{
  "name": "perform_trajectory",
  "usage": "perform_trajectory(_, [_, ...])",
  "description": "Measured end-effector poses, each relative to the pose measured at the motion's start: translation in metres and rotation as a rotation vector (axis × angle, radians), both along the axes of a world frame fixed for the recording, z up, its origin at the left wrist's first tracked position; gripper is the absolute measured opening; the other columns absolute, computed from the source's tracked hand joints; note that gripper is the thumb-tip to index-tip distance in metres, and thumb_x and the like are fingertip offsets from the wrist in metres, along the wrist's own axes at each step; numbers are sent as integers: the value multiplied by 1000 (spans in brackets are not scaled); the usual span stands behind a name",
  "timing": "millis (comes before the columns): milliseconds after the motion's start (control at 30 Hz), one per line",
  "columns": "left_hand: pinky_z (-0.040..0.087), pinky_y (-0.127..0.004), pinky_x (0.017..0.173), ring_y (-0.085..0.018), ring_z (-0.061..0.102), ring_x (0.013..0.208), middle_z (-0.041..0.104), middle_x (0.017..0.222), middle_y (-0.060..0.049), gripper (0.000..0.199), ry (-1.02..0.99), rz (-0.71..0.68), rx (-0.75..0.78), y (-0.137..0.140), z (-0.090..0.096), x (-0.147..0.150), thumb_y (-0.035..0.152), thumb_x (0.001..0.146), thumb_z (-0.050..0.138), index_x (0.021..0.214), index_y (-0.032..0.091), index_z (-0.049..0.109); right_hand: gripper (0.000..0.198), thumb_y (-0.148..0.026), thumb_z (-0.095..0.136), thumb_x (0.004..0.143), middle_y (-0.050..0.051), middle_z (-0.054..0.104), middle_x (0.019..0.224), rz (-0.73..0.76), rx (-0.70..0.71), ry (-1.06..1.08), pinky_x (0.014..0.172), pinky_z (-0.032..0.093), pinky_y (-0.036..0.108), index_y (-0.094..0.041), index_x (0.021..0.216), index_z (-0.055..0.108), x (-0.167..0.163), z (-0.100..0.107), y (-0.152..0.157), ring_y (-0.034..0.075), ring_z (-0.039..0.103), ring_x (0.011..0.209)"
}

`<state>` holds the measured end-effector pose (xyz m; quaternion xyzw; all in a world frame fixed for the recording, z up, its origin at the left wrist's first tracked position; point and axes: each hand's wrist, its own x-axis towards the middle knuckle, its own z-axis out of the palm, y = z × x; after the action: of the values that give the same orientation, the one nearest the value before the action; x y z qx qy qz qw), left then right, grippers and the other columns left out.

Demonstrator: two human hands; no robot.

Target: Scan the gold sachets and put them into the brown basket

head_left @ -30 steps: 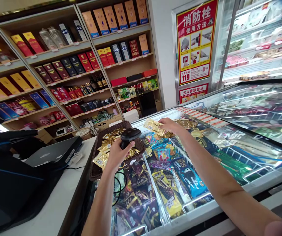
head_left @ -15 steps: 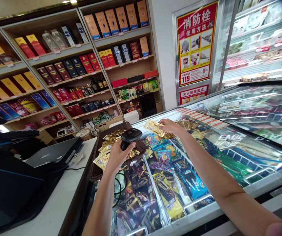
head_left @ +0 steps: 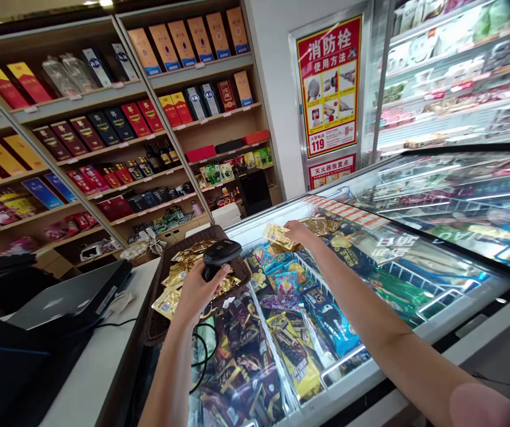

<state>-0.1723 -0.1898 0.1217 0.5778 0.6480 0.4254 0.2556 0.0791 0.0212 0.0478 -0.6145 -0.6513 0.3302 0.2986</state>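
My left hand [head_left: 201,290] is wrapped round the handle of a black barcode scanner [head_left: 222,252], whose head points right. A brown wicker basket [head_left: 155,314] holding several gold foil packets [head_left: 179,273] lies beneath and behind that hand. Over the freezer's glass top, my right hand [head_left: 300,232] grips a gold packet [head_left: 278,235] by its right end. Just behind and right of that hand, more gold packets [head_left: 321,225] lie on the glass. A black cable [head_left: 205,350] loops below the left wrist.
The chest freezer [head_left: 255,225] holds bagged ice creams [head_left: 297,356] in wire baskets. At the left stand a white counter [head_left: 90,362] and a black machine [head_left: 1,367]. Shelves of boxes [head_left: 99,127] line the back wall, beside a red fire-hydrant sign [head_left: 330,86].
The view has turned slightly right, so the shelves and basket appear further left. Both hands keep their holds, the scanner and the gold packet staying close to one another.
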Motion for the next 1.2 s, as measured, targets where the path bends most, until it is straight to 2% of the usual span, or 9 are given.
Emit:
perform_trajectory(133, [40, -24, 48, -13, 53, 51, 56, 60, 2, 51, -40, 49, 49, 0, 1, -1, 62, 63, 77, 81, 18, 61, 45, -14, 57, 83, 21, 67, 114, -283, 74, -131, 87, 49, 36, -10, 127, 58, 26, -15, 15, 30, 64, 110])
perform_trajectory(200, [40, -24, 48, -13, 52, 50, 56, 59, 2, 51, -45, 68, 56, -1, 4, -4, 63, 62, 78, 80, 18, 60, 48, -16, 53, 85, 23, 64, 119, -396, 66, -105, 90, 48, 41, -9, 133, 53, 35, -22, 19, 33, 61, 114])
perform_trajectory(433, [41, -24, 50, -13, 53, 52, 57, 60, 2, 52, -61, 115, 25, -9, 16, -20, 63, 63, 77, 83, 18, 59, 43, -14, 51, 84, 24, 56, 131, -457, 132, -298, 102, 35, 46, -6, 125, 61, 33, -51, 21, 35, 47, 128])
perform_trajectory(600, [38, -24, 49, -13, 52, 51, 57, 59, 1, 54, -84, 215, 56, -21, 26, -38, 65, 62, 77, 80, 17, 58, 38, -17, 51, 88, 24, 53, 130, -440, 253, -385, 100, 32, 50, -8, 123, 63, 17, -42, 12, 39, 42, 127])
perform_trajectory(700, [37, -24, 48, -13, 52, 50, 56, 58, 2, 53, -97, 266, 102, -29, 29, -56, 66, 63, 76, 78, 18, 56, 36, -23, 51, 92, 21, 53, 131, -254, 369, -372, 101, 33, 51, -13, 125, 62, -16, -20, -6, 37, 44, 125])
perform_trajectory(800, [38, -24, 49, -13, 52, 50, 57, 57, 2, 52, -121, 308, 149, -36, 31, -71, 65, 64, 76, 79, 19, 56, 33, -28, 51, 95, 17, 58, 127, 38, 463, -332, 99, 38, 42, -15, 123, 64, -75, -1, -39, 30, 53, 117])
perform_trajectory(967, [39, -25, 50, -14, 52, 51, 57, 57, 2, 52, -181, 337, 167, -43, 35, -78, 64, 62, 77, 78, 19, 57, 32, -41, 54, 95, 14, 69, 108, 503, 310, -305, 81, 47, 32, -16, 103, 72, -188, 17, -92, 26, 64, 98])
perform_trajectory(1067, [39, -25, 50, -14, 52, 50, 57, 56, 1, 52, -181, 338, 177, -44, 35, -79, 65, 62, 77, 76, 18, 58, 46, -51, 51, 94, 18, 68, 117, 571, 279, -340, 88, 46, 36, -13, 110, 71, -240, 22, -106, 32, 61, 111])
perform_trajectory(1200, [40, -25, 50, -13, 52, 51, 57, 56, 1, 51, -163, 332, 212, -46, 35, -79, 65, 64, 75, 76, 18, 58, 73, -69, 54, 85, 26, 52, 140, 479, 201, -399, 104, 37, 45, -7, 124, 66, -281, 23, -114, 41, 41, 134])
